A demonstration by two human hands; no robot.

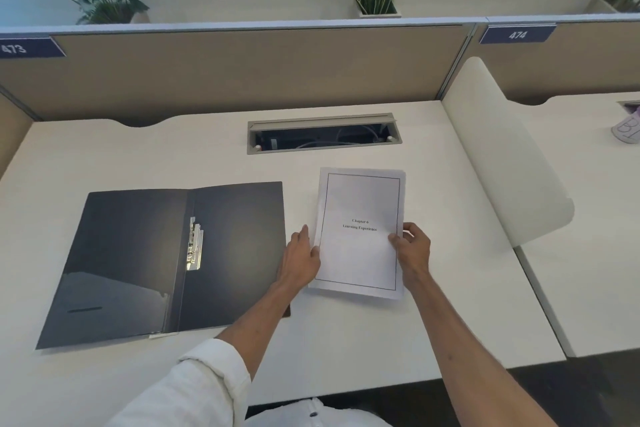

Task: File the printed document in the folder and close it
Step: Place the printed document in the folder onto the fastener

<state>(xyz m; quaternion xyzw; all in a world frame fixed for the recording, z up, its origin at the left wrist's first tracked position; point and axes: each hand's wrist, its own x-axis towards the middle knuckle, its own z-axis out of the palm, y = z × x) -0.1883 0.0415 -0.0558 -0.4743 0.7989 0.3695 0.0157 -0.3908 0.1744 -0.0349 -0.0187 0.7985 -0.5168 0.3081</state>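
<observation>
The printed document [360, 204], a stack of white sheets with a framed title page, lies on the white desk [346, 340] right of centre. My left hand [301, 256] grips its left edge, thumb on top. My right hand [412, 246] grips its right edge, thumb on the page. A dark folder [138, 253] lies open flat to the left of the document. A metal clip fastener [194, 244] sits along the folder's spine. My left forearm crosses the folder's lower right corner.
A cable tray opening [323, 133] is sunk into the desk behind the document. Beige partition walls [242, 69] stand at the back, with potted plants above. A white divider panel [502, 156] closes the right side, with the neighbouring desk beyond it.
</observation>
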